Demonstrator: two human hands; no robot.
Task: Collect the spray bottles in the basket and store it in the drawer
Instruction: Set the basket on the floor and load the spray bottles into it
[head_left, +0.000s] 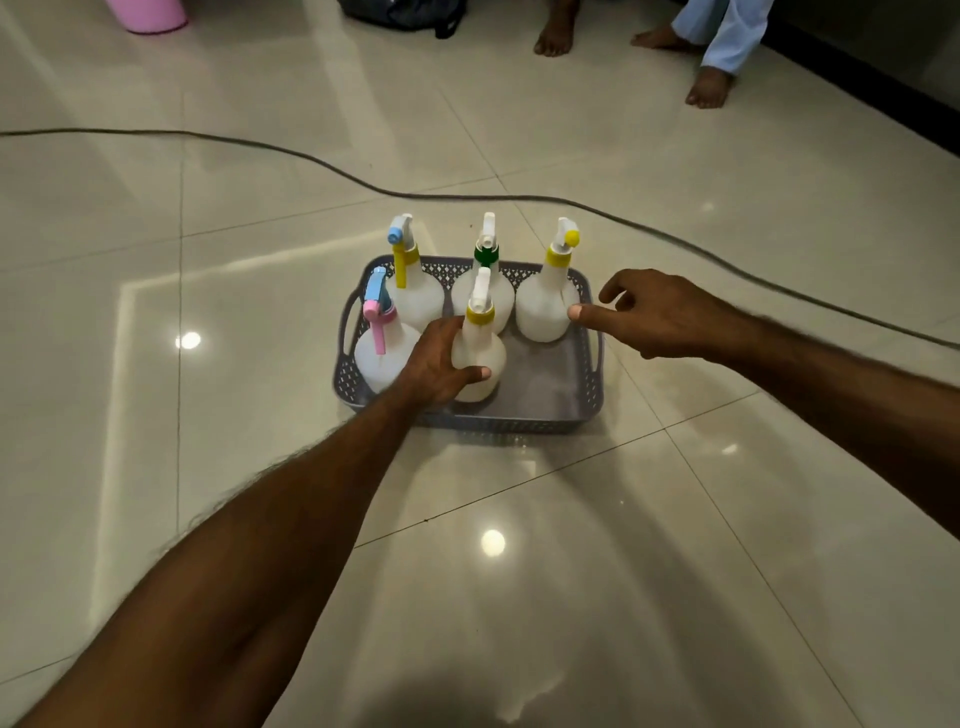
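Five white translucent plastic spray bottles stand upright in the grey perforated plastic basket (587, 395) on the glossy tiled floor (675, 519). Left to right: pink-and-blue-trigger bottle (382, 353) at the near-left corner, yellow-collar blue-nozzle bottle (415, 296) behind it, then the yellow-collar white-trigger bottle (478, 358) with left hand (434, 366) wrapped round its body, grip closed on it, thumb across the front. Green-collar bottle (483, 291) sits just behind, touching or nearly so. Yellow-nozzle bottle (543, 312) at the far right; right hand (660, 317) beside it, fingers spread, holding nothing, thumb tip at its shoulder. Looks like the last bottle is being seated. Advice: set it flat on the basket floor, let go straight up so the trigger doesn't snag neighbours, steady the right one. Near-right corner is bare, so load sits left-heavy; lift by both side handles, level. No drawer in view. Dark cable (311, 156) lies on the floor beyond the basket; mind it when carrying.
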